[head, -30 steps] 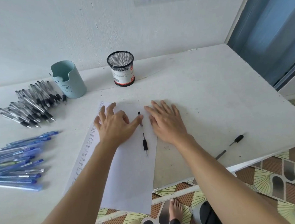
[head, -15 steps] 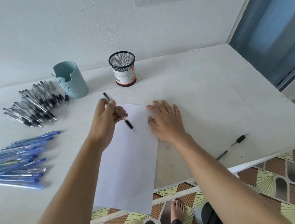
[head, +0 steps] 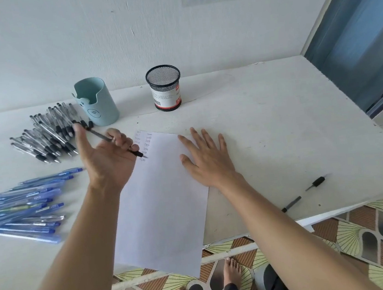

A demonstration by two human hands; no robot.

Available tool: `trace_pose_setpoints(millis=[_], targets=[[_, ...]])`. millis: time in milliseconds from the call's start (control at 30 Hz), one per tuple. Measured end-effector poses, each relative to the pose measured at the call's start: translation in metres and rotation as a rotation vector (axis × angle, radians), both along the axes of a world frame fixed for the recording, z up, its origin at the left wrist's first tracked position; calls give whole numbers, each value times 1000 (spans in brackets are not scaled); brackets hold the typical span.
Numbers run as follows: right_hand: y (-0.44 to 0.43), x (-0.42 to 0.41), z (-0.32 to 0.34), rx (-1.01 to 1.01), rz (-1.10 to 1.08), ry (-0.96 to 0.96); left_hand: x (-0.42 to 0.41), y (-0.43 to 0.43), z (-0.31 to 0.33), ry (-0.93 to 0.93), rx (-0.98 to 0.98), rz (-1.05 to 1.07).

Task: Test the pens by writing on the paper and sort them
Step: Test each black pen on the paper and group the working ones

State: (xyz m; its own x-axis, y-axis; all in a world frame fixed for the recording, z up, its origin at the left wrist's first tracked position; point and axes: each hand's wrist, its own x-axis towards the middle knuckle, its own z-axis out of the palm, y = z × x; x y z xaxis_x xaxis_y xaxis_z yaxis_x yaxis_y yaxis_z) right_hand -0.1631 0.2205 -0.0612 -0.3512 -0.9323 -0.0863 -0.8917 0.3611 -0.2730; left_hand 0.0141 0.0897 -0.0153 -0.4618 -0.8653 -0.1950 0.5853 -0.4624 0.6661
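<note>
Left hand [head: 108, 164] left of centre, palm up, fingers curled round a black pen [head: 138, 153], thumb stretched out straight. Pen tip just over the handwritten words at the top left corner of the paper [head: 164, 208]. Right hand [head: 209, 159] flat, fingers spread, pressing the paper's upper right edge. Black pens [head: 47, 138] heaped upper left, blue pens [head: 22, 209] far left, lone pen [head: 317, 181] lower right.

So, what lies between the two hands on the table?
The white paper, with small handwritten words near its top, and the tip of the black pen in the left hand. The right hand lies flat on the paper. Head view.
</note>
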Motion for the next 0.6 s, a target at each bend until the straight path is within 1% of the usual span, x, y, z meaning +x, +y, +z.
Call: trace_pose_setpoints(millis=[133, 200, 267, 333, 533, 567, 600], targets=[[0, 0, 0, 34, 4, 13, 4, -24, -10, -154, -100, 153], [-1, 1, 0, 35, 1, 18, 8, -28, -12, -183, -94, 141], [-1, 1, 0, 29, -2, 14, 13, -29, -11, -156, -71, 62], [-1, 1, 0, 26, -6, 6, 14, -28, -7, -81, -46, -10], [-1, 2, 1, 27, -14, 6, 2, -16, -5, 55, -22, -8], [-1, 2, 1, 28, -13, 6, -1, -16, -6, 41, -29, -9], [0, 2, 1, 29, -12, 7, -5, -17, -7, -18, -51, 3]])
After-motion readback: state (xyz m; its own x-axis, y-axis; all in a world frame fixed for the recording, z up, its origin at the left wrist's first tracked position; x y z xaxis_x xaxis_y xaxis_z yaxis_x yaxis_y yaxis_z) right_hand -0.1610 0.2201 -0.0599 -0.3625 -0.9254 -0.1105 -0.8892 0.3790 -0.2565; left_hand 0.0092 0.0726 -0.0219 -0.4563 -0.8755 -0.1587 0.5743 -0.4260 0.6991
